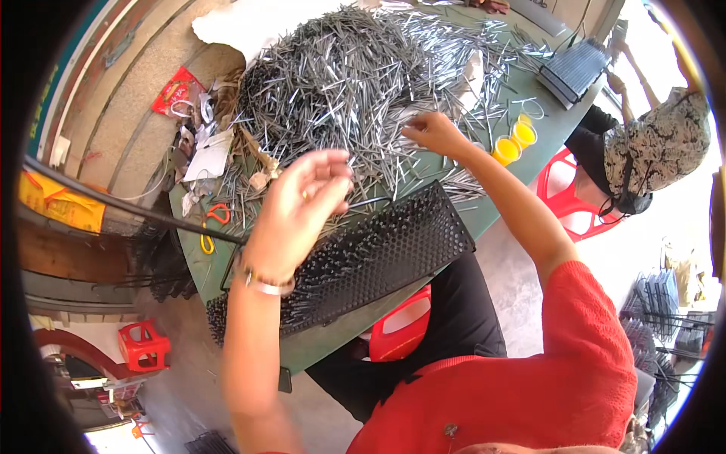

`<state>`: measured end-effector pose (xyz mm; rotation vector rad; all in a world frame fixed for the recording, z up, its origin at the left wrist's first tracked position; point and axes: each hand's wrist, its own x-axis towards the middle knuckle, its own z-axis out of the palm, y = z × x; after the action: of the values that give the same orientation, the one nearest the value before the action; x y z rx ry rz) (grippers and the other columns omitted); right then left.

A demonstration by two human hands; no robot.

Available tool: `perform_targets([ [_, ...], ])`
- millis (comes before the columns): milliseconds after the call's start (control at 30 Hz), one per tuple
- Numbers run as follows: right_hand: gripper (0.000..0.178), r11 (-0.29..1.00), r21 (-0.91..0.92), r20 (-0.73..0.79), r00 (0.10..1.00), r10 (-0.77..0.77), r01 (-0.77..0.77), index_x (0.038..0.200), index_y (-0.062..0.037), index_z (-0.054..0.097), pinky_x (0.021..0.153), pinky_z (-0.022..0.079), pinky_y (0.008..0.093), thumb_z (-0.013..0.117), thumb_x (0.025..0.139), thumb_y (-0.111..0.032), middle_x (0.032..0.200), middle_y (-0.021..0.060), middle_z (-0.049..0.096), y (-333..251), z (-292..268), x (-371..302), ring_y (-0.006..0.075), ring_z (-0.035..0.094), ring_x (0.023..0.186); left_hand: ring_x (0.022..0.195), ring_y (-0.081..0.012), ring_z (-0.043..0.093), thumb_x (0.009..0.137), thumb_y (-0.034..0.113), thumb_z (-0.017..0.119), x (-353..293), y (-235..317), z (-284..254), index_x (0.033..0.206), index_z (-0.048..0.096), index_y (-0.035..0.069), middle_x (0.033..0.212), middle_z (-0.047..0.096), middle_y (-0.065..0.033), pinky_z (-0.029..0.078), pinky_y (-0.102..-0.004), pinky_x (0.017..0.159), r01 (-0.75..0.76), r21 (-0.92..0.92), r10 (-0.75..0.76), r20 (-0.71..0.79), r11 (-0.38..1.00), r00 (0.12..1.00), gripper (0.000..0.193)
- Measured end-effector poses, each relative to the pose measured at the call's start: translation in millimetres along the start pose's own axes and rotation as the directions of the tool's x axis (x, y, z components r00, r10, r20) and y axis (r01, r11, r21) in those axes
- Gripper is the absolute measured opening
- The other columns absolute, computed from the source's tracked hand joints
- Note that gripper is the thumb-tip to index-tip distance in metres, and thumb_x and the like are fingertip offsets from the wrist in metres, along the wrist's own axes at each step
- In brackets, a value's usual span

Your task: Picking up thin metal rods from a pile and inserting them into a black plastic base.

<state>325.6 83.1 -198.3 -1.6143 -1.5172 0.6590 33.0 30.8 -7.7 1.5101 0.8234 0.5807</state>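
A large heap of thin grey metal rods (333, 83) lies on the green table in front of me. Nearer to me rests a long black tray full of round holes (393, 253); dark pins fill its left and far parts, while bare holes show at the right. My left hand (302, 200), with a bracelet at the wrist, is raised over the tray's far left edge, fingers loosely bent and apart. At the heap's near right side, my right hand (435, 135) has its fingers pinched together; whatever they hold is too small to make out.
Yellow cups (516, 141) stand right of my right hand. Orange-handled scissors (213, 225) lie at the table's left. A stack of dark racks (576, 69) sits at the far right corner. Another person in patterned clothing (654, 147) is at the right. A dark bar (136, 203) crosses from the left.
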Motion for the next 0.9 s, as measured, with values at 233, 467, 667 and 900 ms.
perform_targets([
  [233, 0.049, 0.966, -0.162, -0.305, 0.942, 0.144, -0.200, 0.074, 0.0024, 0.068, 0.068, 0.049, 0.0397, 0.060, 0.082, -0.045, 0.069, 0.0182, 0.065, 55, -62, 128, 0.0289, 0.064, 0.068, 0.083, -0.0154, 0.061, 0.089, 0.011, 0.056, 171, -21, 18, 0.115, 0.053, 0.000, 0.095, 0.061, -0.0086, 0.055, -0.0288, 0.069, 0.252, -0.013, -0.251, 0.047, 0.968, 0.967, 0.029],
  [467, 0.086, 0.930, -0.206, -0.030, 0.952, 0.305, -0.305, 0.077, 0.0142, 0.063, 0.070, 0.050, 0.0415, 0.069, 0.061, -0.070, 0.071, 0.0230, 0.064, 79, -75, 183, 0.0332, 0.063, 0.069, 0.089, -0.0186, 0.060, 0.087, 0.009, 0.054, 327, -82, 24, 0.113, 0.056, 0.002, 0.100, 0.062, -0.0093, 0.054, -0.0349, 0.072, 0.364, 0.097, -0.348, -0.149, 0.926, 0.925, 0.027],
  [667, 0.089, 0.909, -0.331, -0.061, 0.967, 0.248, -0.254, 0.093, 0.0066, 0.067, 0.077, 0.052, 0.0349, 0.068, 0.055, -0.074, 0.093, 0.0217, 0.067, 70, -55, 217, 0.0318, 0.066, 0.085, 0.070, -0.0193, 0.055, 0.080, 0.010, 0.057, 394, -118, 22, 0.097, 0.064, -0.002, 0.083, 0.061, -0.0090, 0.047, -0.0337, 0.065, 0.358, 0.668, -0.238, -0.267, 0.653, 0.934, 0.021],
  [900, 0.076, 0.890, -0.098, 0.152, 0.877, 0.456, -0.446, 0.105, 0.0028, 0.065, 0.063, 0.054, 0.0376, 0.077, 0.058, -0.057, 0.100, 0.0147, 0.066, 41, -42, 238, 0.0250, 0.065, 0.081, 0.109, -0.0393, 0.057, 0.083, 0.011, 0.049, 404, -125, -2, 0.114, 0.056, -0.010, 0.113, 0.059, -0.0288, 0.045, -0.0419, 0.091, 0.386, 0.667, -0.266, -0.280, 0.637, 0.922, 0.038],
])
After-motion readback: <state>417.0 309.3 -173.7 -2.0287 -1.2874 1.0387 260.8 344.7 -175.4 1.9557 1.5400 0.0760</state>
